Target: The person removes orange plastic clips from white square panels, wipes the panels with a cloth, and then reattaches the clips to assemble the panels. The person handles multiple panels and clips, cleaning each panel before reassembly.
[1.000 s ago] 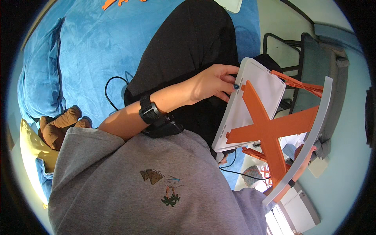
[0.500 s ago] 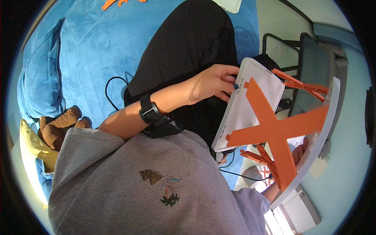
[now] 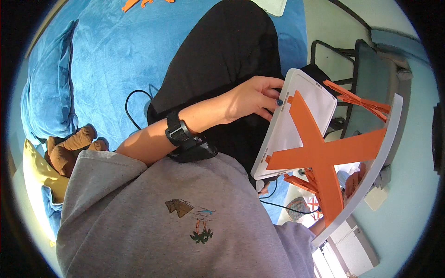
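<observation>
My left hand (image 3: 259, 98) grips the left edge of a white plastic panel (image 3: 303, 83), with dark polish on one nail. A flat orange X-shaped brace (image 3: 320, 153) spans from this panel to a second white panel (image 3: 371, 185) on the right, seen nearly edge-on. Its two left ends meet the first panel's edge at slots. Folded-looking orange lattice braces (image 3: 359, 101) reach between the panels at the far side, and another orange brace (image 3: 301, 183) shows nearer. Of my right arm (image 3: 318, 226) only a bit of skin shows by the second panel's lower end; the hand is hidden behind it.
I sit on a blue blanket (image 3: 116, 60). More orange parts (image 3: 148, 3) and a light panel (image 3: 273, 5) lie at the far edge. A blue pillow (image 3: 48, 88) and a brown plush toy (image 3: 69, 148) are left. A dark cable (image 3: 132, 109) runs beside my leg; a black-framed chair (image 3: 357, 83) stands right.
The second white panel's lower end has swung slightly left, and the orange X-shaped brace has shifted a little with it. My left hand has stayed on the first panel.
</observation>
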Demonstrator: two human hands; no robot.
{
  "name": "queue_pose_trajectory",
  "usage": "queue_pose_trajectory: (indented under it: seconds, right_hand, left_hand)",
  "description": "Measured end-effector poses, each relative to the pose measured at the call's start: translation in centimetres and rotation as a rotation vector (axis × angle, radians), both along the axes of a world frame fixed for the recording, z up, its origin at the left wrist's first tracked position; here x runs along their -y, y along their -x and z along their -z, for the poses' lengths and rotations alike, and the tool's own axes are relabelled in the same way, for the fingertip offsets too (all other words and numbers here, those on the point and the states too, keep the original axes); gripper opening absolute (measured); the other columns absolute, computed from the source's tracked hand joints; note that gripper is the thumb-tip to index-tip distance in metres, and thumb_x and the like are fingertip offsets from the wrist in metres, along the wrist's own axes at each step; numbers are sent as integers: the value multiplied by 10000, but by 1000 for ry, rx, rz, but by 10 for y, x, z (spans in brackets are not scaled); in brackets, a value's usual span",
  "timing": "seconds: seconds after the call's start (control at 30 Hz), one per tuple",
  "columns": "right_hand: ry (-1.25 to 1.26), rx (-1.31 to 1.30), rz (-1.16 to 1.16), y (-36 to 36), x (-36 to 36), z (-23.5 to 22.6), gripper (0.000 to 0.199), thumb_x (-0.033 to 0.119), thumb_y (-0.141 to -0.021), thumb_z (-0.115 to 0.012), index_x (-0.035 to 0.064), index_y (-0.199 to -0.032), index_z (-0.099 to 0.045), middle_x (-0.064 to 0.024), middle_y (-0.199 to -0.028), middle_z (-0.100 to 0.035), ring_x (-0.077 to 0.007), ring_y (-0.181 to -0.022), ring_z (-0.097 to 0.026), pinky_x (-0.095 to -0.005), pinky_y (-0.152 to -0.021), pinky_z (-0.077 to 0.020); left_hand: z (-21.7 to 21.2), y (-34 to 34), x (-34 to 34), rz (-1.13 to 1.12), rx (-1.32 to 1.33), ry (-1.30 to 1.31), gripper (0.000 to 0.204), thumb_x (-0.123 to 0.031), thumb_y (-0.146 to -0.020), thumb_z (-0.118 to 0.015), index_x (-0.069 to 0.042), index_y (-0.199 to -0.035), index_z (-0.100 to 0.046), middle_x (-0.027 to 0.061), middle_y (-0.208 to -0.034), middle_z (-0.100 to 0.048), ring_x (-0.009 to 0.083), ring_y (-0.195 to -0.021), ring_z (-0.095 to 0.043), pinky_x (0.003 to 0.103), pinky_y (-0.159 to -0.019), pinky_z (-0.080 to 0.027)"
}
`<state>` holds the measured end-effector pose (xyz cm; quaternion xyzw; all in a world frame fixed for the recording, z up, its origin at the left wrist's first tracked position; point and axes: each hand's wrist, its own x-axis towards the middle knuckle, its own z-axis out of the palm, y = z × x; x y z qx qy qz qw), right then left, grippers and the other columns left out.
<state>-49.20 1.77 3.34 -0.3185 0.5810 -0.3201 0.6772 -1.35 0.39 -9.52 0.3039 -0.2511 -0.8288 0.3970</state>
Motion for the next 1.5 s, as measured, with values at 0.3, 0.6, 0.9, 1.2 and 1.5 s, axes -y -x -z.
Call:
queue_pose_trajectory:
  seconds: [0.3,0.6,0.9,1.2,1.5]
  right_hand:
    - [177,-279,215,-15,-4,9,332,422,-953,-401,116,-1059,-472,-11,-683,-481,-111,-532,-472,-246,-438,-380]
    - [204,-496,162,-27,-12,3,530,498,-926,-423,42,-1185,-501,-86,-985,-622,-159,-800,-622,-276,-682,-512]
    - [333,-484,100,-65,-11,-5,486,452,-938,-427,34,-1180,-478,-100,-960,-633,-158,-749,-641,-262,-619,-528]
    - [380,-673,4,-61,-15,-10,420,392,-968,-387,34,-1173,-468,-107,-947,-624,-141,-754,-627,-260,-644,-522]
    - [261,-697,157,-73,-10,-8,406,400,-964,-394,39,-1111,-506,-95,-886,-633,-131,-743,-618,-233,-612,-501]
  left_hand:
    - [-1,-1,0,-1,32,4,492,-2,-865,-490,3,-1342,-370,155,-1149,-589,187,-958,-624,315,-810,-535]
    - [-2,-2,-1,0,40,-6,481,16,-864,-466,7,-1337,-375,149,-1153,-592,189,-965,-624,310,-809,-535]
    - [-1,-1,-1,-2,25,8,492,-3,-857,-486,2,-1337,-379,156,-1148,-592,189,-965,-624,311,-816,-532]
    - [-2,-2,-2,6,31,3,509,11,-846,-472,4,-1345,-369,152,-1152,-591,185,-979,-615,314,-827,-523]
    - [-1,-1,-1,-8,28,-3,506,12,-852,-474,2,-1346,-367,156,-1159,-588,193,-993,-612,323,-839,-521]
